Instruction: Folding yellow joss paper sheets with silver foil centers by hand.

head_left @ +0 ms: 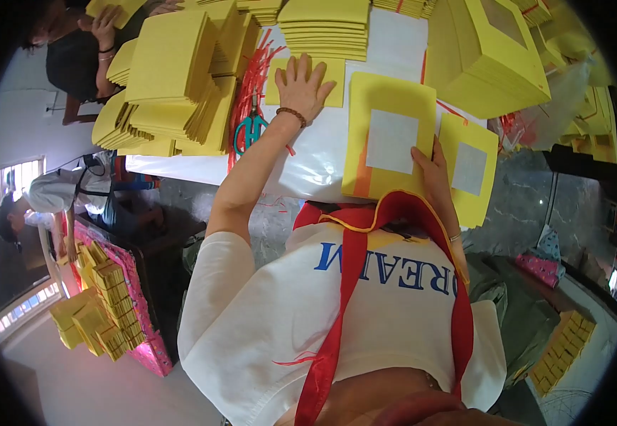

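Observation:
My left hand lies flat, fingers spread, on a small yellow paper packet on the white-covered table. A dark bead bracelet circles that wrist. My right hand grips the right edge of a larger yellow paper packet, its thumb on the front. That packet has a pale square patch and an orange stripe. Just right of the hand is another yellow packet with a pale square; whether my fingers touch it is hidden. Scissors with teal handles lie left of my left forearm, beside red strips.
Stacks of yellow paper fill the table's left, with another stack beyond my left hand. A tall yellow block stands far right, near a clear plastic bag. Two people are at the left, one near a pink-covered table holding yellow bundles.

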Tool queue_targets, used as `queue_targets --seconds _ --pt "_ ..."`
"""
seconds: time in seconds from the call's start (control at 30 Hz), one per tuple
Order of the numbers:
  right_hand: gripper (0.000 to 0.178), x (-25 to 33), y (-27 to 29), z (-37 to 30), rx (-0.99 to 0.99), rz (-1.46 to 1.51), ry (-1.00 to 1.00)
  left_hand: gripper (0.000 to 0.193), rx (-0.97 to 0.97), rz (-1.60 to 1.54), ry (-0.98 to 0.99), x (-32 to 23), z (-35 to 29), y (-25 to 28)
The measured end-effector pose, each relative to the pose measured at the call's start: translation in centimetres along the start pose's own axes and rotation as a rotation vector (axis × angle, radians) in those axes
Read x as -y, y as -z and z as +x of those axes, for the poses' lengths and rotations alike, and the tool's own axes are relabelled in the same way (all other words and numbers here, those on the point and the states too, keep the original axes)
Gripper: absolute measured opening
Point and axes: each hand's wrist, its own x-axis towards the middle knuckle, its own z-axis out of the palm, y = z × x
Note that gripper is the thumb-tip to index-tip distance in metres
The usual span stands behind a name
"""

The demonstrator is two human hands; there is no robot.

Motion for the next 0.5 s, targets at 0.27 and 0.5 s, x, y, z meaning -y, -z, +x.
queue_targets --seconds 0.27,0.5 --pt "0.060 0.5 0.0 0.1 0.019 -0.011 -0.004 0.053 0.104 -1.363 0.471 -8.2 -6.8 3.5" --pt "0.061 0.5 -0.1 0.1 0.042 0.041 -0.002 0.067 0.188 -1.579 0.447 -11.2 -8.5 3.9"
